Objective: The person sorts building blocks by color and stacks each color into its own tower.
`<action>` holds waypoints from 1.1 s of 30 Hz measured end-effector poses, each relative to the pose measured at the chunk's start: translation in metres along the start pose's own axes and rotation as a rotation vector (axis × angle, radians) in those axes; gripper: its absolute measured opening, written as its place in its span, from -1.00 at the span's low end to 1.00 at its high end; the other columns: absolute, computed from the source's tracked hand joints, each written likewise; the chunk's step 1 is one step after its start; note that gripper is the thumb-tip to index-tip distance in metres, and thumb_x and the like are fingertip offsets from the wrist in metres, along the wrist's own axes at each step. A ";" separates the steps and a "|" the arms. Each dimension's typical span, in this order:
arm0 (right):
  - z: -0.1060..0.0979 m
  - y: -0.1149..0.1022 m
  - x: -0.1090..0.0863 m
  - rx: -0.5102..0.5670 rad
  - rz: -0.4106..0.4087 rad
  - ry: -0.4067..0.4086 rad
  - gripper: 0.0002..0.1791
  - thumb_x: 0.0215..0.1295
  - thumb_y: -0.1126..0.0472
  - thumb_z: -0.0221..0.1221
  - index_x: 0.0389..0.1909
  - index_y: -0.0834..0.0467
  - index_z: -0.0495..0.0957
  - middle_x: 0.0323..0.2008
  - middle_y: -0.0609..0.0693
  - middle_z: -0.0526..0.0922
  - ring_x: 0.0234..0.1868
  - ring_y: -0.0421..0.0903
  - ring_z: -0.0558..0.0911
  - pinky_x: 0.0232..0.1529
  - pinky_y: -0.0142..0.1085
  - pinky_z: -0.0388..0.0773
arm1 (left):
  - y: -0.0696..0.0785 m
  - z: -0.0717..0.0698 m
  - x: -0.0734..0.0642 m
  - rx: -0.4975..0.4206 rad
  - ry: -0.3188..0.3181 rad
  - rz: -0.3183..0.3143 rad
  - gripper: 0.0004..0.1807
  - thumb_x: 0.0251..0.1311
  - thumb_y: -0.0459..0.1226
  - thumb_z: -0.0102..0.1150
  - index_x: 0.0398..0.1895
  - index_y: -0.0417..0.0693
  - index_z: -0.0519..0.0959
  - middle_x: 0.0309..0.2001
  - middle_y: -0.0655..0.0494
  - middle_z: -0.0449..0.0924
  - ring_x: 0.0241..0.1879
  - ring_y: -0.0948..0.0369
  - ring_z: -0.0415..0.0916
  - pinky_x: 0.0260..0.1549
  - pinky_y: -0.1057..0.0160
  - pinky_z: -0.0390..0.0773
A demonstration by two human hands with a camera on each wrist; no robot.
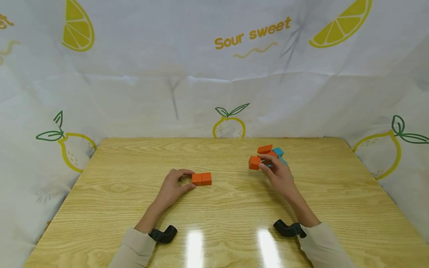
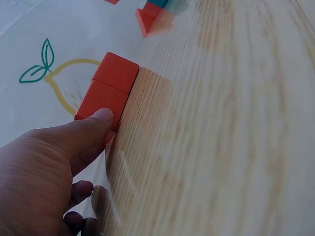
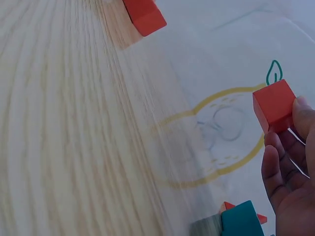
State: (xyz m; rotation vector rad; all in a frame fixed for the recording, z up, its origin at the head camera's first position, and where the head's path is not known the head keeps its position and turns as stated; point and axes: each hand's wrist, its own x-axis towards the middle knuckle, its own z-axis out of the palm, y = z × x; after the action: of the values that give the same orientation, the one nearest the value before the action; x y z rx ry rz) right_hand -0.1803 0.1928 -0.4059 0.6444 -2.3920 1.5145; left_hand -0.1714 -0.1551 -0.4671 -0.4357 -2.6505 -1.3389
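Two orange cube blocks (image 1: 202,179) sit side by side on the table, left of its middle. My left hand (image 1: 175,186) pinches the left one of the pair between thumb and fingers; in the left wrist view the thumb lies on the near orange block (image 2: 101,98). My right hand (image 1: 277,175) holds a single orange cube (image 1: 254,163) by thumb and fingertips, raised off the table in the right wrist view. Just behind that hand lies a cluster of orange and blue blocks, among them an orange block (image 1: 265,149) and a blue block (image 1: 278,151), partly hidden by the fingers.
The wooden table (image 1: 134,160) ends at a white lemon-print cloth (image 1: 151,100) behind it and at both sides. In the right wrist view a teal block (image 3: 241,220) stands below the right hand. Each wrist wears a black strap mount (image 1: 164,234).
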 end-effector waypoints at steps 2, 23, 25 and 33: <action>0.004 -0.004 0.001 -0.014 -0.001 -0.007 -0.65 0.34 0.51 0.05 0.13 0.46 0.43 -0.12 0.28 0.56 -0.24 0.15 0.55 -0.24 -0.48 0.48 | 0.000 0.000 0.000 0.000 0.000 -0.001 -0.58 0.01 -0.23 0.44 0.00 0.02 0.62 -0.14 0.20 0.56 -0.31 0.18 0.27 -0.27 0.16 0.38; 0.055 -0.027 0.013 0.001 -0.041 -0.098 -0.68 0.35 0.43 0.09 0.10 0.40 0.46 -0.03 0.23 0.56 -0.11 0.14 0.56 -0.17 -0.13 0.54 | -0.001 0.000 -0.001 0.000 0.008 0.007 -0.56 -0.02 -0.24 0.46 0.00 0.02 0.63 -0.16 0.22 0.55 -0.29 0.22 0.29 -0.24 0.14 0.40; 0.060 -0.029 0.014 0.012 -0.050 -0.105 -0.68 0.34 0.44 0.09 0.10 0.40 0.46 -0.04 0.23 0.56 -0.12 0.14 0.56 -0.16 -0.12 0.53 | 0.000 0.000 0.000 -0.005 0.001 0.005 -0.55 -0.02 -0.23 0.46 0.01 0.01 0.62 -0.14 0.22 0.55 -0.29 0.21 0.29 -0.23 0.13 0.39; 0.080 -0.035 0.018 0.044 -0.117 -0.136 -0.69 0.30 0.49 0.10 0.06 0.45 0.46 -0.17 0.24 0.56 -0.19 0.12 0.55 -0.16 -0.09 0.53 | -0.001 -0.001 0.000 -0.047 -0.011 0.021 -0.52 -0.01 -0.21 0.46 0.06 0.05 0.60 -0.08 0.25 0.55 -0.27 0.18 0.27 -0.22 0.12 0.38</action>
State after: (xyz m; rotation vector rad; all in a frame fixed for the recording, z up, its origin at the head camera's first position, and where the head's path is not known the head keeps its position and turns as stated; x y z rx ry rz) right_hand -0.1762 0.1034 -0.4053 0.9075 -2.3763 1.5232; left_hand -0.1716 -0.1565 -0.4672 -0.4763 -2.6203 -1.3993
